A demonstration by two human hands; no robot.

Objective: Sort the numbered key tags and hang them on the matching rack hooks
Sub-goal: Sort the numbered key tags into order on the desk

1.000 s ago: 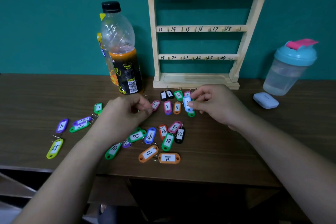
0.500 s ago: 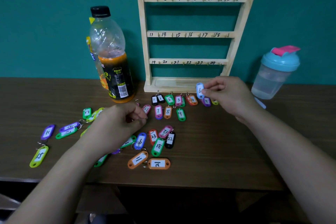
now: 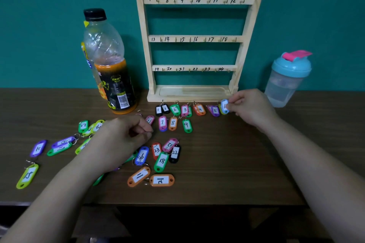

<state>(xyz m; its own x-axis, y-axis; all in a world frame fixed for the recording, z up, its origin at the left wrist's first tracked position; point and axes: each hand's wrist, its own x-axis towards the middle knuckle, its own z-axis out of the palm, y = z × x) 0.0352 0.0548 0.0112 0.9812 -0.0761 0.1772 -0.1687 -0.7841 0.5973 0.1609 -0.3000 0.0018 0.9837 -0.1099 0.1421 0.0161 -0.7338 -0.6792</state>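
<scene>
Brown desk (image 3: 227, 163), right hand (image 3: 250, 108) pinching upright blue tag 6 (image 3: 224, 106)

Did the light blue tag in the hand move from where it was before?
Yes. The right hand carried the light blue tag rightward, from beside the 7, 8 and 9 tags to the right end of the row below the wooden rack.
</scene>
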